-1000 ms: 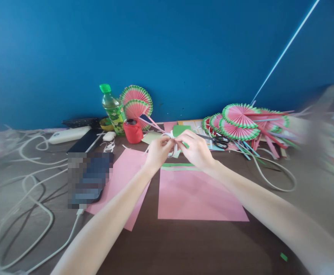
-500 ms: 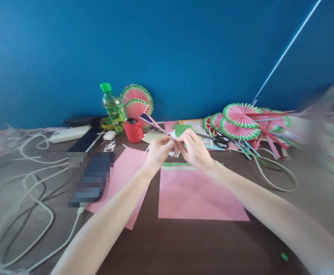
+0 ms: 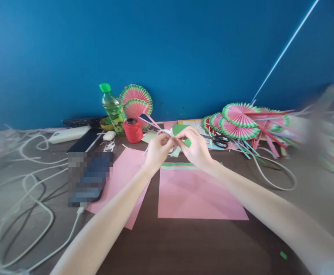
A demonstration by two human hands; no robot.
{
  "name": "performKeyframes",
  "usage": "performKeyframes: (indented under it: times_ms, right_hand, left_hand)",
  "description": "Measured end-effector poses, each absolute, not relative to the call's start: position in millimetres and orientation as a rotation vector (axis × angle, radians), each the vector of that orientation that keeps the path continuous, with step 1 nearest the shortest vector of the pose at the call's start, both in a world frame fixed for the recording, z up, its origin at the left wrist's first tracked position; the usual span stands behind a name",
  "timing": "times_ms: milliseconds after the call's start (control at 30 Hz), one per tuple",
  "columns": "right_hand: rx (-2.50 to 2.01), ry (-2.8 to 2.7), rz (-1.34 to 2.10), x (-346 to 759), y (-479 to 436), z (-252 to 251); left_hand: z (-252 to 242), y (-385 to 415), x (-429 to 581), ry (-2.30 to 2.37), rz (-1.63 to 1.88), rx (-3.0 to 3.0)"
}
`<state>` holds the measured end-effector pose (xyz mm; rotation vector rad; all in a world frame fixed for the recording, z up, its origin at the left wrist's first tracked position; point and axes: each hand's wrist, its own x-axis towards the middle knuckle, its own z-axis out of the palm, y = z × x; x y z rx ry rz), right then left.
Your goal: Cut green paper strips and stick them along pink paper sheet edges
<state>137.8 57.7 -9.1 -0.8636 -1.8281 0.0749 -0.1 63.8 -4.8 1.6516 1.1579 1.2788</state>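
A roll of white tape [image 3: 166, 131] is up between my two hands, its ring partly hidden by the fingers. My left hand [image 3: 158, 151] is closed on it in a pinch. Fingertips of my right hand [image 3: 194, 148] press together at the tape's near side, meeting those of the left; the bit they pinch is too small to see clearly. Below my hands lies a pink paper sheet [image 3: 198, 196] with a green and a pale strip [image 3: 178, 166] along its far edge. Another pink sheet [image 3: 123, 172] lies slanted under my left forearm.
Black scissors [image 3: 220, 141] and a pile of folded pink-and-green paper fans [image 3: 239, 120] lie back right. A bottle [image 3: 112, 110], a red container [image 3: 133, 131] and another fan [image 3: 136, 97] stand back left. A phone [image 3: 91, 179] and white cables [image 3: 52, 214] occupy the left side.
The tape roll has turned, so more of its ring shows above my left hand. My fingers stay pinched together in nearly the same place.
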Motion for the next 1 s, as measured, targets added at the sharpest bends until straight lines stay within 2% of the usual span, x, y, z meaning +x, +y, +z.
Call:
performKeyframes:
  times_ms: [333,533,1000]
  right_hand:
    - [-0.897,-1.794,0.192,138.5,56.5,-4.7]
    - [-0.917,-1.782,0.181,136.2,54.5,-5.7]
    - [-0.871,-1.852,0.082,133.8,53.7,-15.1]
  left_hand:
    - [-5.9,65.8,-4.2,1.012,1.237,1.73]
    - [-6.0,63.3,-3.5,1.162,1.252,1.885]
    - [-16.8,63.9,6.5,1.049,1.3,1.479]
